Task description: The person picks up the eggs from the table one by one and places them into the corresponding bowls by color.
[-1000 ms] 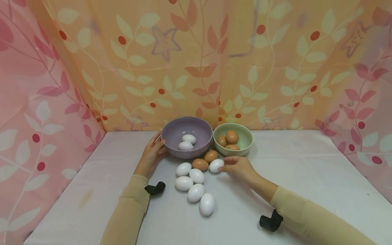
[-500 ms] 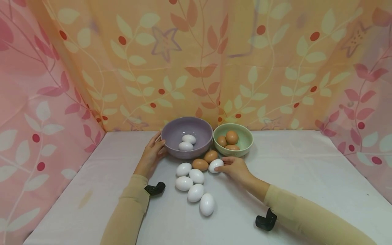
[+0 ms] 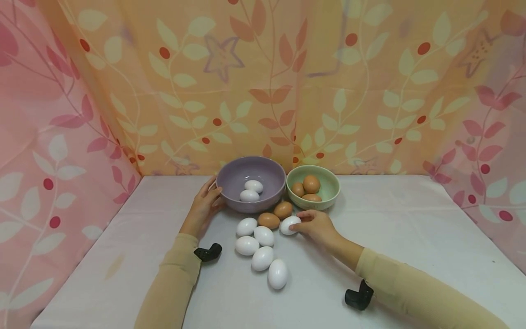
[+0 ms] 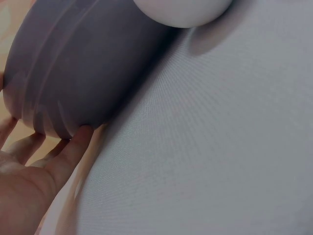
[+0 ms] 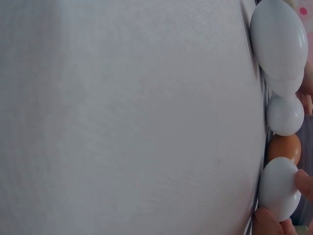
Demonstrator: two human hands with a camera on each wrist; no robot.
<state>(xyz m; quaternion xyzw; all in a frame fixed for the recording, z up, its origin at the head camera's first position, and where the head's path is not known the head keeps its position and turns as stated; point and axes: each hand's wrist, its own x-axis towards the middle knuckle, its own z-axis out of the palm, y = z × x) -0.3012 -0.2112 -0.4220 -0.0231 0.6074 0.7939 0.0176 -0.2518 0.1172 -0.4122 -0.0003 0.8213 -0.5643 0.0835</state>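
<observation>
My right hand [image 3: 318, 226] pinches a white egg [image 3: 289, 225] at the right end of the egg group. In the right wrist view, fingertips [image 5: 304, 182] touch both sides of that egg [image 5: 278, 188]. My left hand [image 3: 202, 203] rests against the left side of a purple bowl [image 3: 223, 196], which holds two white eggs [image 3: 249, 196]. Seen from the left wrist, its spread fingers [image 4: 73, 152] touch the bowl's outer wall [image 4: 98, 63]. Right of that bowl, a light green bowl [image 3: 330, 183] holds three brown eggs [image 3: 311, 184].
Two brown eggs [image 3: 269, 221] lie in front of the bowls. Several white eggs [image 3: 263, 259] trail from there toward the near side of the white-covered table [image 3: 349, 292]. Patterned cloth [image 3: 263, 91] hangs behind and at both sides. Each wrist carries a black camera mount [image 3: 208, 252].
My right hand has moved slightly left and its thumb has come further over the white egg. The left hand has stayed on the purple bowl.
</observation>
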